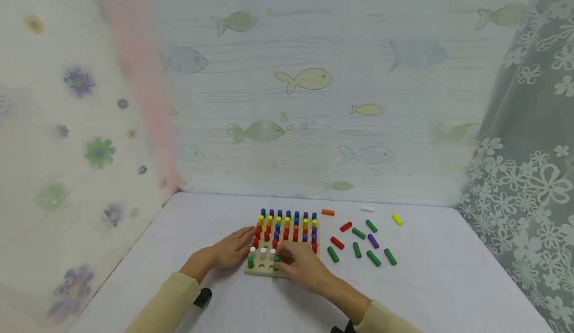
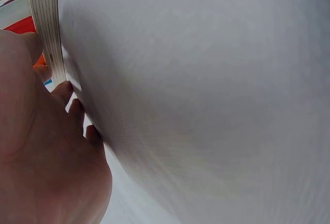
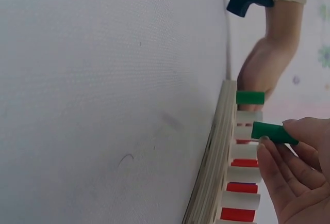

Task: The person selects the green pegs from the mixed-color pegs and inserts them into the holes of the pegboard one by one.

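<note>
Beige sleeve (image 1: 387, 318), bottom right; my right hand (image 1: 305, 265) pinches a green peg (image 3: 265, 132), best held upright (left hand (image 1: 233, 247), fingers relaxed, touches the pegboard (image 1: 259, 273)).

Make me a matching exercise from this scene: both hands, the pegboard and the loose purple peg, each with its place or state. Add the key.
1. Left hand
2. Light wooden rectangular pegboard
3. Loose purple cylindrical peg
4. Right hand

A. Lies among loose green cylindrical pegs
B. Pinches a green cylindrical peg
C. Rests at the pegboard's left edge
D. Holds rows of upright pegs

Pairs: 1-C, 2-D, 3-A, 4-B
</note>
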Demonstrator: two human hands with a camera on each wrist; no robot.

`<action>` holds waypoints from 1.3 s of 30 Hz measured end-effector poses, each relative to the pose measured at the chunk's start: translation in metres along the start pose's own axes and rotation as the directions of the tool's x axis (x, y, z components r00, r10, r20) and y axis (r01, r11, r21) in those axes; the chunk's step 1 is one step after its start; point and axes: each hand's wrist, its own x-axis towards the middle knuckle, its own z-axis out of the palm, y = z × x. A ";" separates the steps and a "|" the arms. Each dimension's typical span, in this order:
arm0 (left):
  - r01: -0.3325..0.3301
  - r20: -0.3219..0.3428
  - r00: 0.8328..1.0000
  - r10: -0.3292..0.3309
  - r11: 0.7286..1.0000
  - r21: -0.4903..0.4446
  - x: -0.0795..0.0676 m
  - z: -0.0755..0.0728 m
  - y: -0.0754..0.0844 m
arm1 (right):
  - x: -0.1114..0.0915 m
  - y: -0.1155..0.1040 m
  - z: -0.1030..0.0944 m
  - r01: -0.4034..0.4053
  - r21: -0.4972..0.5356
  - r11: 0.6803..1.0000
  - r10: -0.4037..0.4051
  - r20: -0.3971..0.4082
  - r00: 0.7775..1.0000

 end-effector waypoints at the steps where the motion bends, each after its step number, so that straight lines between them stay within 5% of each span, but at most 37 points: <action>1: 0.002 0.003 1.000 -0.002 1.000 0.001 0.000 0.000 0.000 | 0.000 -0.001 0.001 0.001 -0.002 1.000 -0.001 -0.001 1.000; 39: -0.064 0.013 0.998 0.063 0.998 0.009 0.011 -0.015 -0.005 | 0.039 0.000 0.030 -0.087 -0.060 0.994 0.084 -0.047 0.995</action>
